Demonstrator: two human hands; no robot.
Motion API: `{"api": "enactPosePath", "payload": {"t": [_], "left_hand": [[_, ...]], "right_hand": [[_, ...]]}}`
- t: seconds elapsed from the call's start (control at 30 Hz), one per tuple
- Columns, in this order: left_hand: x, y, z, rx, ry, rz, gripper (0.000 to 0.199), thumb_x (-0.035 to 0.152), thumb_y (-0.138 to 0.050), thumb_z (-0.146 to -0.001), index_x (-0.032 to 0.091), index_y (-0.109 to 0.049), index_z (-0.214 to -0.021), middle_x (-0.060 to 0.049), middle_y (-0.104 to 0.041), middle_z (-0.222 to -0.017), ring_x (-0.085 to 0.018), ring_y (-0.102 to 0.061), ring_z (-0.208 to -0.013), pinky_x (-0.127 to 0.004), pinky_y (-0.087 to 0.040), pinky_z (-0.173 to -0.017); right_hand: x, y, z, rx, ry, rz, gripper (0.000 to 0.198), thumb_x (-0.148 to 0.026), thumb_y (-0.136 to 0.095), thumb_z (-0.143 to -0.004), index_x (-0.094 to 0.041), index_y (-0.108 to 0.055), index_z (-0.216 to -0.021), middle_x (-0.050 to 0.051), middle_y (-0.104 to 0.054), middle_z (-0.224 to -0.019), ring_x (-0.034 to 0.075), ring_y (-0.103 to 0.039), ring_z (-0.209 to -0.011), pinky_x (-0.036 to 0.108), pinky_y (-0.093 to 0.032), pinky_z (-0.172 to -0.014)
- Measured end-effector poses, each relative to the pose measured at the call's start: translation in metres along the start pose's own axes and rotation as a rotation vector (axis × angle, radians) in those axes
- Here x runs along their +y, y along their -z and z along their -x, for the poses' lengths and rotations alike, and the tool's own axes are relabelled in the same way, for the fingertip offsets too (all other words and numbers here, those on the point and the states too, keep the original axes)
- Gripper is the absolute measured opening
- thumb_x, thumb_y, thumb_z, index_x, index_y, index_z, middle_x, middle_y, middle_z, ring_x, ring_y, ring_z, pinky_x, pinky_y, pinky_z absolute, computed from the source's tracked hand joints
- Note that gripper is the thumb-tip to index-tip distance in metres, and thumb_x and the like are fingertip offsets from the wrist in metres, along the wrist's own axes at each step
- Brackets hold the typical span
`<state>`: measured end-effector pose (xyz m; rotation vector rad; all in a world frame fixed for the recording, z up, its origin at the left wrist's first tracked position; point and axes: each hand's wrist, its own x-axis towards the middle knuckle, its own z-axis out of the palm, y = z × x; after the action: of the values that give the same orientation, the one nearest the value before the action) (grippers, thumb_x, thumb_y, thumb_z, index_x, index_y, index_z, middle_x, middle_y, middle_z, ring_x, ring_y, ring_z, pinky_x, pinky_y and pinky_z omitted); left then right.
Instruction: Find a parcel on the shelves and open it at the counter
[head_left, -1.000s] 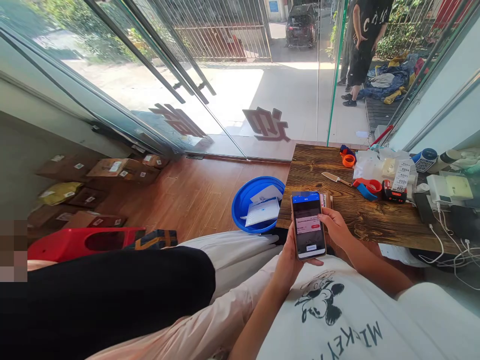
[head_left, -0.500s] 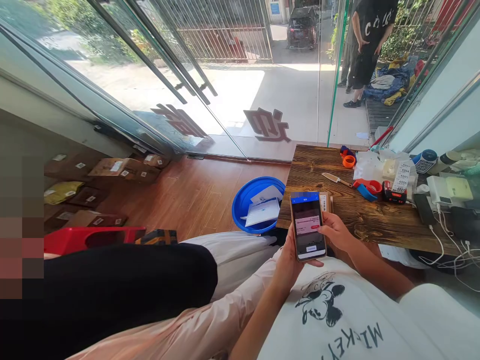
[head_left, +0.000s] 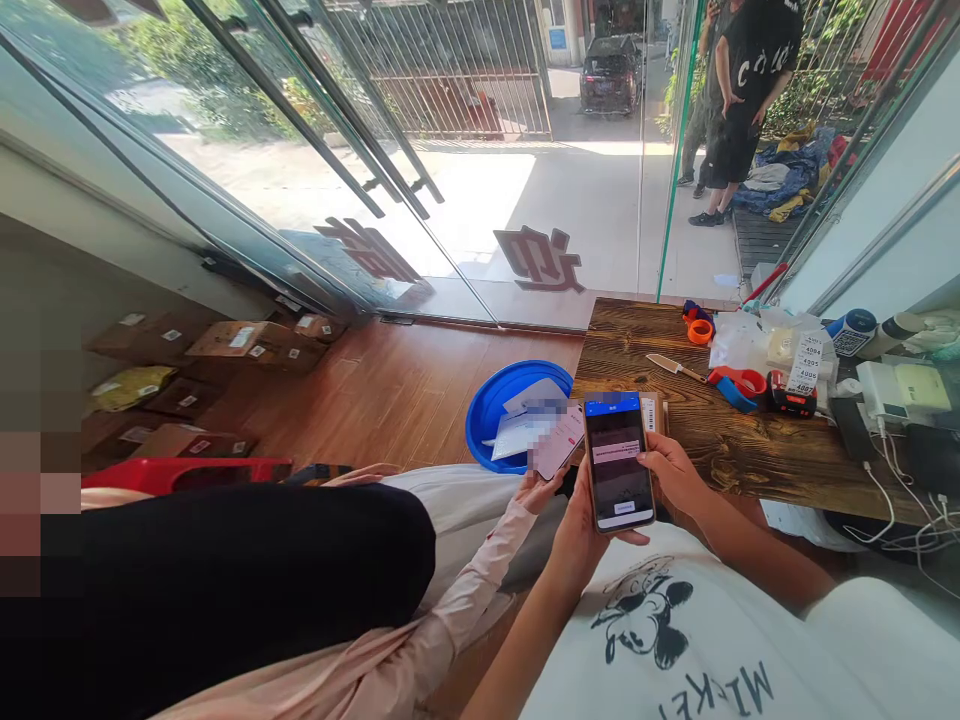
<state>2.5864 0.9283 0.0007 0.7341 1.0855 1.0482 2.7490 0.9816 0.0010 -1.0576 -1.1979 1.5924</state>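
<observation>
A smartphone [head_left: 619,465] with a lit screen stands tilted toward me in front of the wooden table. My left hand [head_left: 581,535] wraps around its lower left side, fingertips showing under the bottom edge. At the right edge, my right hand [head_left: 671,470] grips it with the thumb over the screen; its other fingers are mostly hidden behind. Close on the left, another person's hand [head_left: 540,492], in a pink sleeve [head_left: 487,560], holds a second phone [head_left: 559,445] with a pale screen. Behind my phone lies a small labelled cardboard box [head_left: 652,412], partly covered.
On the wooden table [head_left: 622,340] lie a knife [head_left: 675,368], tape rolls [head_left: 739,385], a label roll [head_left: 804,365] and cables [head_left: 896,500]. A blue bin [head_left: 480,430] holds papers. Cardboard boxes [head_left: 236,340] sit left; people stand beyond the glass door.
The pink-sleeved person's hand has come up beside my phone with a second phone. The pink panel on my phone's screen has become smaller. My hands keep their hold.
</observation>
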Motion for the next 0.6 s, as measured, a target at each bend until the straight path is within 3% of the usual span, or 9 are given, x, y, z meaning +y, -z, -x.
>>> {"api": "enactPosePath", "payload": {"t": [0.1,0.27,0.47,0.6], "left_hand": [[0.0,-0.002,0.002,-0.052,0.05,0.085,0.09,0.072,-0.056,-0.088,0.031,-0.031,-0.164,-0.015,-0.061,-0.144,-0.041,-0.056,-0.134,-0.046,-0.067,-0.08],[0.009,-0.007,0.006,-0.14,0.129,0.229,0.101,0.08,-0.058,-0.082,0.034,-0.024,-0.165,-0.013,-0.05,-0.157,-0.037,-0.064,-0.119,-0.034,-0.065,-0.055],[0.01,-0.007,0.007,-0.158,0.128,0.238,0.098,0.076,-0.059,-0.084,0.035,-0.022,-0.165,-0.014,-0.045,-0.16,-0.03,-0.071,-0.099,-0.033,-0.063,-0.054],[0.008,-0.007,0.004,-0.137,0.138,0.236,0.104,0.079,-0.062,-0.079,0.035,-0.022,-0.165,-0.014,-0.043,-0.162,-0.032,-0.07,-0.101,-0.033,-0.061,-0.05]], "right_hand": [[-0.001,-0.001,0.001,0.017,-0.011,0.001,0.026,-0.036,-0.057,-0.075,-0.022,-0.076,-0.085,0.001,-0.075,-0.08,0.023,-0.065,-0.079,0.033,-0.052,-0.075],[0.0,-0.003,0.001,0.064,-0.04,-0.011,0.027,-0.038,-0.057,-0.072,-0.022,-0.076,-0.083,0.001,-0.075,-0.078,0.023,-0.063,-0.077,0.032,-0.052,-0.072],[0.001,-0.005,0.0,0.07,-0.054,-0.021,0.029,-0.038,-0.055,-0.073,-0.023,-0.076,-0.086,0.003,-0.075,-0.081,0.024,-0.065,-0.081,0.035,-0.053,-0.077],[0.002,-0.005,-0.001,0.071,-0.071,-0.023,0.028,-0.039,-0.056,-0.072,-0.022,-0.076,-0.085,0.003,-0.075,-0.081,0.025,-0.066,-0.083,0.036,-0.053,-0.08]]}}
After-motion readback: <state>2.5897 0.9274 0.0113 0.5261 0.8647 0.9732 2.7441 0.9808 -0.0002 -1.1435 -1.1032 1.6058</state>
